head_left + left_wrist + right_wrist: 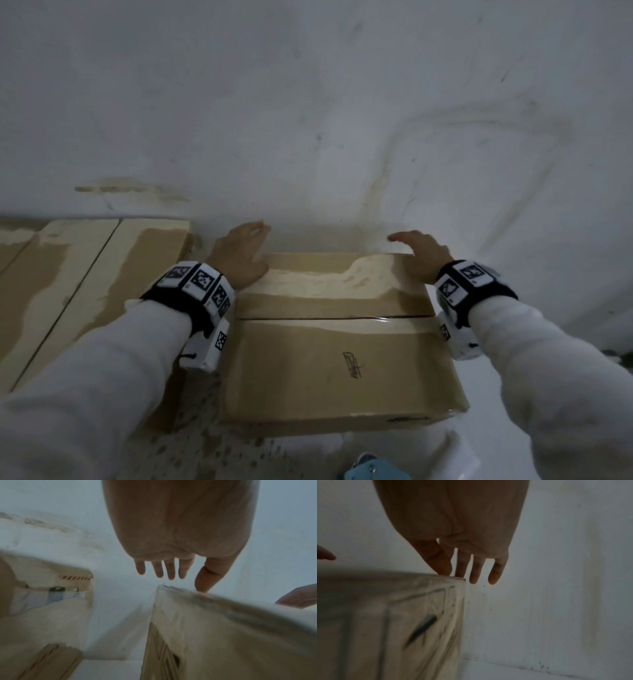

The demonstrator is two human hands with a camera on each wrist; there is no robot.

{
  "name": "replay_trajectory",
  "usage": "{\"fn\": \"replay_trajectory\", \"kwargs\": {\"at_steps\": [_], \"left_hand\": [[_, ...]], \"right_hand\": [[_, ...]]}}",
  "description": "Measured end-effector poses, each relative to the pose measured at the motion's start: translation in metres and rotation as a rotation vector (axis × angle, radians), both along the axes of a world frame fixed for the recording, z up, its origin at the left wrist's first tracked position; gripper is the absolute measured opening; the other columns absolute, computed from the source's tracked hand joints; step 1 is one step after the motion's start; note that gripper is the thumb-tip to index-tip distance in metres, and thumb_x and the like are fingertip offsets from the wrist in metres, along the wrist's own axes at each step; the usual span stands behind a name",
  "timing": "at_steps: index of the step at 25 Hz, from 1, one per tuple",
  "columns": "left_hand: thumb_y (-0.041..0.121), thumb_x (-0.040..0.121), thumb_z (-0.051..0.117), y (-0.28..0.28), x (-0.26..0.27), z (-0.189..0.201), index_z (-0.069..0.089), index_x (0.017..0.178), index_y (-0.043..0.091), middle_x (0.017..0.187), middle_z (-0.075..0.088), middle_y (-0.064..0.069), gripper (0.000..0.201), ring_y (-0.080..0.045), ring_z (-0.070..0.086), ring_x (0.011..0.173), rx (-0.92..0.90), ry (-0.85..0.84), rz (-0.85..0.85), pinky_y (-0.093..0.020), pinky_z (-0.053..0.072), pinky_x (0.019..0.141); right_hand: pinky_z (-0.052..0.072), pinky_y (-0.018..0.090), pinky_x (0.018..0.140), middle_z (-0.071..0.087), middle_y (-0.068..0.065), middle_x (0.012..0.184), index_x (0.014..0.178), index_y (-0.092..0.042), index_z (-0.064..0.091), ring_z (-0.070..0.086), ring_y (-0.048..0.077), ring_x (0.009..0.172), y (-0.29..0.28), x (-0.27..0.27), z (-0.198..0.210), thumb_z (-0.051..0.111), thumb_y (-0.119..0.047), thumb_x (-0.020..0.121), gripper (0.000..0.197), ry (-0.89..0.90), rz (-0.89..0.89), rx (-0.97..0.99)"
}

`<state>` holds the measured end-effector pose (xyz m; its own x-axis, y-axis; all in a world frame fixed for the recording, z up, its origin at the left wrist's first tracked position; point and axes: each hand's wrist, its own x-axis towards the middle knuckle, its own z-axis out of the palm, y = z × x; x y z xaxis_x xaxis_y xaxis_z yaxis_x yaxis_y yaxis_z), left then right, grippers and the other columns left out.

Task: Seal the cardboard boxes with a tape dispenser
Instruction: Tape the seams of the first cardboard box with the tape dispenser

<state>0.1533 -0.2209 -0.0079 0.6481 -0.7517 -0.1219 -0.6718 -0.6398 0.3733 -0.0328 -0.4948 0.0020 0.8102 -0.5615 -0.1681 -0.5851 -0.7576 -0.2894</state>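
Head view: cardboard box [339, 342] lying on white floor [342, 120], flaps closed, glossy tape along centre seam [335, 318]. Left hand [241, 255] and right hand [423, 255] reaching over box's far corners, fingers straight, grasping nothing. Second box [68, 291] lying left of box. Likely repositioning: gripping both far corners evenly would be keeping box square. Dispenser not in view.

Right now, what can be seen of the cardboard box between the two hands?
The cardboard box is brown, closed and upright by a white wall. Glossy clear tape runs along its centre seam, with torn pale patches on the far flap and a scribbled mark on the near one. The left hand and right hand, fingers extended, are at its far corners; the thumbs seem to touch the far edge.
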Motion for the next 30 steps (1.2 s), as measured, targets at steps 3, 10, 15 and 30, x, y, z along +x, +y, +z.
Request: {"fn": "replay_trajectory", "kwargs": {"at_steps": [3,10,15,30], "left_hand": [[0.043,0.081,0.033,0.000,0.001,-0.001,0.046,0.136,0.016,0.140,0.045,-0.009,0.063,-0.026,0.043,0.126,0.044,0.134,-0.007,-0.031,0.034,0.101],[0.033,0.090,0.058,0.017,0.002,-0.009,0.043,0.137,0.004,0.139,0.050,-0.014,0.057,-0.028,0.050,0.124,-0.083,0.226,0.196,-0.033,0.039,0.099],[0.045,0.093,0.047,0.026,-0.005,-0.018,0.008,0.150,0.007,0.154,0.026,-0.010,0.079,-0.024,0.036,0.137,0.038,0.358,0.130,-0.033,0.033,0.110],[0.064,0.087,0.032,0.047,-0.022,-0.022,0.016,0.149,0.019,0.151,0.035,-0.004,0.078,-0.024,0.038,0.135,-0.001,0.314,0.100,-0.038,0.032,0.112]], "right_hand": [[0.027,0.044,0.112,0.051,-0.001,0.140,0.127,-0.031,0.053,0.045,0.024,0.128,0.004,0.010,0.003,0.038,-0.021,0.095,0.037,0.134,0.037,0.027],[0.023,0.033,0.113,0.039,0.010,0.149,0.139,-0.011,0.042,0.035,0.025,0.138,-0.006,-0.008,-0.005,0.034,-0.010,0.095,0.044,0.006,-0.045,0.189],[0.024,0.033,0.109,0.034,0.019,0.150,0.144,0.002,0.025,0.032,0.030,0.138,-0.002,-0.022,-0.004,0.035,-0.021,0.100,0.051,0.019,-0.112,0.231],[0.026,0.033,0.111,0.023,0.005,0.156,0.151,-0.015,0.003,0.031,0.023,0.139,0.022,-0.062,-0.010,0.040,-0.051,0.092,0.079,-0.015,-0.076,0.565]]}}
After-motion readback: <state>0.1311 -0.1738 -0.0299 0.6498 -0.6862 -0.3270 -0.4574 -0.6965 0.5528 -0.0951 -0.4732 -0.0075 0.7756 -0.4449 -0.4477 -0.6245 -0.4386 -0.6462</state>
